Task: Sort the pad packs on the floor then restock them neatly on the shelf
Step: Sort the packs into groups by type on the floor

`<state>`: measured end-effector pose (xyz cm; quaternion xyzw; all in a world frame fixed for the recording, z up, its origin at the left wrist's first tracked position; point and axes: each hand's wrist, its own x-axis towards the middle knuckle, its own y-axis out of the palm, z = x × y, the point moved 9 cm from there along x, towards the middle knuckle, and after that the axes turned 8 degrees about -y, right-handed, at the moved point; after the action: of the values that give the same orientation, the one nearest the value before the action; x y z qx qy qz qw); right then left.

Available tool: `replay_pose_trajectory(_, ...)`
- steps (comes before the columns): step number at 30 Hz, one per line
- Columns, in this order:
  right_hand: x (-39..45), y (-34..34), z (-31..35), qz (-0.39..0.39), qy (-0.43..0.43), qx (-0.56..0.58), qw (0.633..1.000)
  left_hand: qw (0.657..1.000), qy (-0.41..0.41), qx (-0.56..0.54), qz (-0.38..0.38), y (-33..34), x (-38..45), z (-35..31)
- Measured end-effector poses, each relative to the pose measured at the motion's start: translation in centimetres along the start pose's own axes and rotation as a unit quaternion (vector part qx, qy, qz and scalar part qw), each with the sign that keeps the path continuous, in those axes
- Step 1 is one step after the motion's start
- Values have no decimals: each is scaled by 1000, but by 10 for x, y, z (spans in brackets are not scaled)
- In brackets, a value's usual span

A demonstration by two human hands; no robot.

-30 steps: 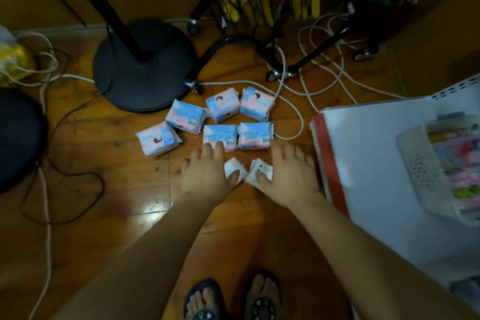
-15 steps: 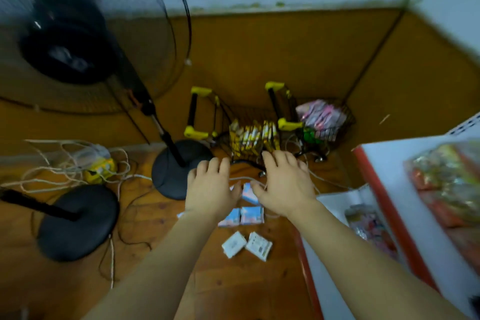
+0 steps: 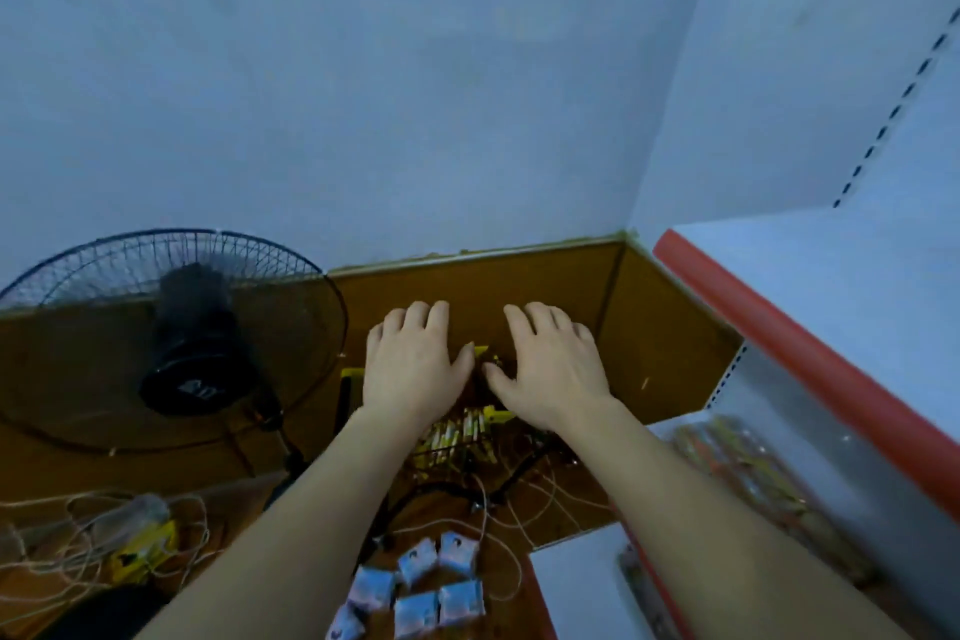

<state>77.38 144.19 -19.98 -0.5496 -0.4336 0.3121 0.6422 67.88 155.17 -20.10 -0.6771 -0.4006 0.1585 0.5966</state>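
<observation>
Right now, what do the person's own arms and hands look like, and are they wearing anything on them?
Both forearms are bare as far as the picture shows: no sleeves in view. The left hand and right hand wear no gloves, and no rings, watch or wristbands are visible. The picture is too soft to judge the nails.

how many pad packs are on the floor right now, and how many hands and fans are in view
pad packs: 6 visible, low between the arms
hands: 2, left hand and right hand, both open and holding nothing
fan: 1, on the left
total: 9
</observation>
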Motion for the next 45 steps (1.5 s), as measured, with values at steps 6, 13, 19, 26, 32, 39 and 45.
replay_pose_trajectory(6,-6,-89,-35,-47,59,-57,996,994,100,-37,-38,-63,25,-68)
replay_pose_trajectory(13,-61,-183,-85,-108,191,-103,970,966,229,-118,-36,-112,30,-168)
replay_pose_trajectory(19,-188,-236,-123,-123,340,-165,918,908,377,-185,-7,-135,-34,-280)
replay_pose_trajectory(26,-378,-295,-122,-115,493,-228,832,812,520,-263,27,-174,-180,-386)
replay_pose_trajectory(32,-545,-343,-74,-112,597,-274,746,721,616,-311,59,-220,-339,-442)
replay_pose_trajectory(39,-709,-384,10,-97,685,-307,653,612,704,-349,87,-273,-520,-462)
replay_pose_trajectory(45,-825,-406,80,-75,753,-327,566,528,762,-362,96,-307,-651,-459)
